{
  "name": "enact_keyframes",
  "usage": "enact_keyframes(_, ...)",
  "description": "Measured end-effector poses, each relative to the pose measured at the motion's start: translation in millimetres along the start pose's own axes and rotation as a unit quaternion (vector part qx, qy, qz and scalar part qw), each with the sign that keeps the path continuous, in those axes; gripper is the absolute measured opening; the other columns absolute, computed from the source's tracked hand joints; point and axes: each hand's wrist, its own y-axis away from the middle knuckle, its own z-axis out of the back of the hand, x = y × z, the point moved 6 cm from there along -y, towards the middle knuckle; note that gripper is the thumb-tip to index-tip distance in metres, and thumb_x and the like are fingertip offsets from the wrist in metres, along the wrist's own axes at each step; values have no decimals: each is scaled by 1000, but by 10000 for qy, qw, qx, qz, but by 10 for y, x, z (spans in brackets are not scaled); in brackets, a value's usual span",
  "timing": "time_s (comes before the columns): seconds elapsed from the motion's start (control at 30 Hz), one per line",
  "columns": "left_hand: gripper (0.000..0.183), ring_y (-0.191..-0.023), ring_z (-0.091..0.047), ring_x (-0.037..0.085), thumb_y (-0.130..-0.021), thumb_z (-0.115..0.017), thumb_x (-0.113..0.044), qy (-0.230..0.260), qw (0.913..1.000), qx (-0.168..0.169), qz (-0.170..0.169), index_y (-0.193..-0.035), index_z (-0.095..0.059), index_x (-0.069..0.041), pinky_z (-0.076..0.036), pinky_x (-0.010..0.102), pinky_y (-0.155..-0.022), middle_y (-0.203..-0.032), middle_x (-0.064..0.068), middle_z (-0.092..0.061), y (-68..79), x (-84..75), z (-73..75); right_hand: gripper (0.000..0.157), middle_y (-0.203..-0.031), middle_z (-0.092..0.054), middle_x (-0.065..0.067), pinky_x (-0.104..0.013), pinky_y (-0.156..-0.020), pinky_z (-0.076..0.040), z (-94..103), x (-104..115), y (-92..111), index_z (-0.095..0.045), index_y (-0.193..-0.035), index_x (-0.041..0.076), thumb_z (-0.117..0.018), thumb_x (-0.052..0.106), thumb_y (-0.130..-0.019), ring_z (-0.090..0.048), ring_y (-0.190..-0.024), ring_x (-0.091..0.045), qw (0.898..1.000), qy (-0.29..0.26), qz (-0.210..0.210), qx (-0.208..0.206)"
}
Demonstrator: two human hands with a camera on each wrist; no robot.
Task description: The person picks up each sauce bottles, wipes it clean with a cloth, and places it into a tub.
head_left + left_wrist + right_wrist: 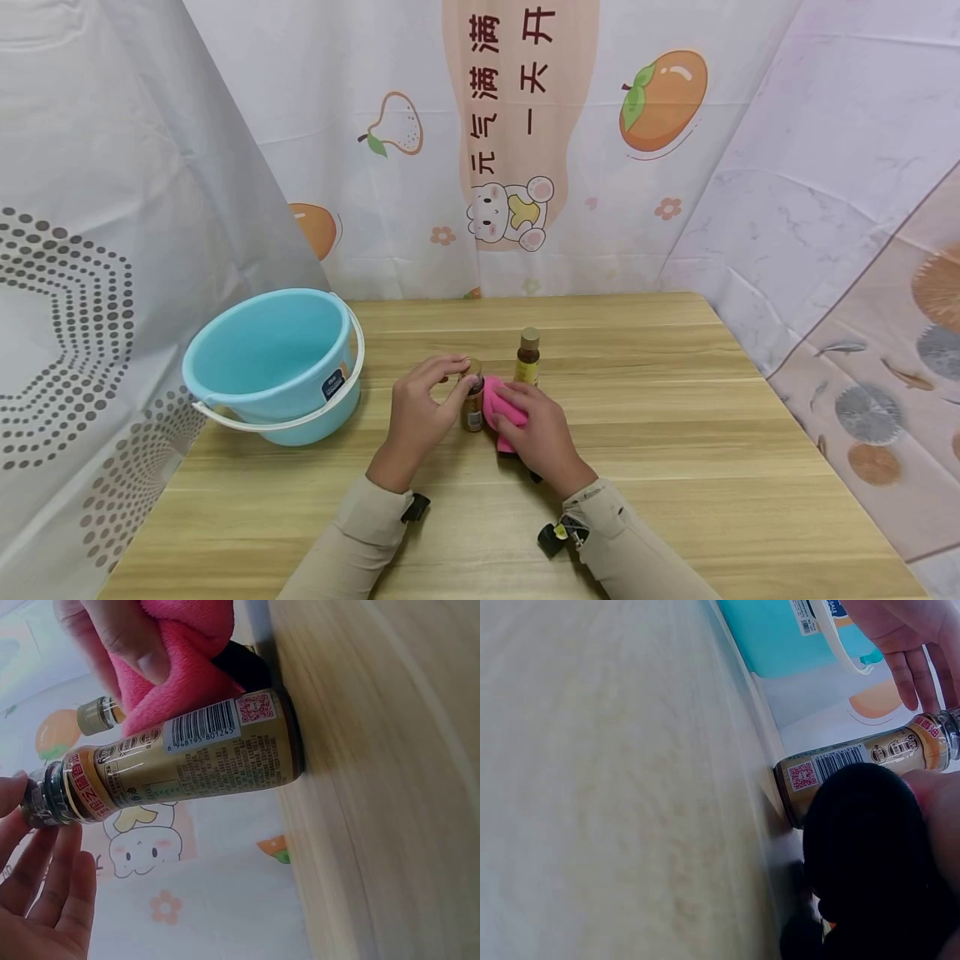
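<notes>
A dark glass bottle [473, 410] with a gold-brown label stands upright on the table. At its cap, my left hand [426, 408] grips with thumb and fingers. Close on the bottle's right side, my right hand [542, 429] holds a bunched pink cloth [501, 406]. In the left wrist view the cloth [180, 671] touches the bottle's label [206, 750], which bears a barcode and a red square code. A second bottle [528, 358], with a gold cap and yellow label, stands just behind the right hand. In the right wrist view a black shape [870, 847] hides most of that hand.
A light blue bucket [273, 358] with a white handle stands at the table's left. The wooden table [675, 433] reaches back to a printed curtain [420, 208]. More curtains hang at both sides. Black devices [552, 540] are strapped at both wrists.
</notes>
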Motion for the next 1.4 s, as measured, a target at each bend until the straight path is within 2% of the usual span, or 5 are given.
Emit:
enact_keyframes(0.23, 27, -101, -75, 14, -92, -81, -26, 112, 9997, 153, 181, -116, -79, -12, -62, 33, -79, -116, 1, -78, 16, 45, -20, 41, -136, -68, -8, -47, -101, -57, -34, -48, 10, -72, -132, 14, -80, 24, -92, -66, -125, -30, 9991, 195, -272, 278)
enact_keyframes(0.47, 33, -99, -74, 17, -85, -88, -22, 170, 9997, -54, 180, -114, -79, -11, -64, 36, -78, -115, 5, -75, 26, 43, -37, 41, -135, -68, -11, -48, -98, -58, -39, -49, 15, -73, -130, 11, -80, 24, -91, -67, -121, -31, 9984, 395, -271, 305)
enact_keyframes(0.67, 29, -94, -73, 15, -85, -87, -19, 185, 9993, -163, 279, -112, -79, -11, -64, 37, -75, -109, 1, -75, 32, 51, -37, 40, -134, -68, -10, -48, -98, -58, -37, -53, 18, -74, -129, 12, -80, 24, -91, -67, -122, -31, 9985, 427, -222, 241)
enact_keyframes(1.0, 28, -92, -74, 18, -85, -87, -18, 236, 9993, -173, 222, -111, -79, -10, -64, 38, -73, -108, 4, -77, 18, 25, -31, 41, -136, -68, -7, -45, -98, -58, 19, -26, 26, -73, -132, 20, -81, 24, -91, -66, -124, -28, 9997, -92, -227, -53)
enact_keyframes(1.4, 28, -92, -75, 18, -88, -85, -21, 314, 9993, -121, 185, -113, -79, -9, -64, 38, -76, -110, 4, -78, 25, 15, -28, 46, -140, -65, -6, -41, -90, -62, 95, 40, 27, -69, -136, 22, -81, 23, -92, -66, -122, -27, 9934, -933, 185, -641)
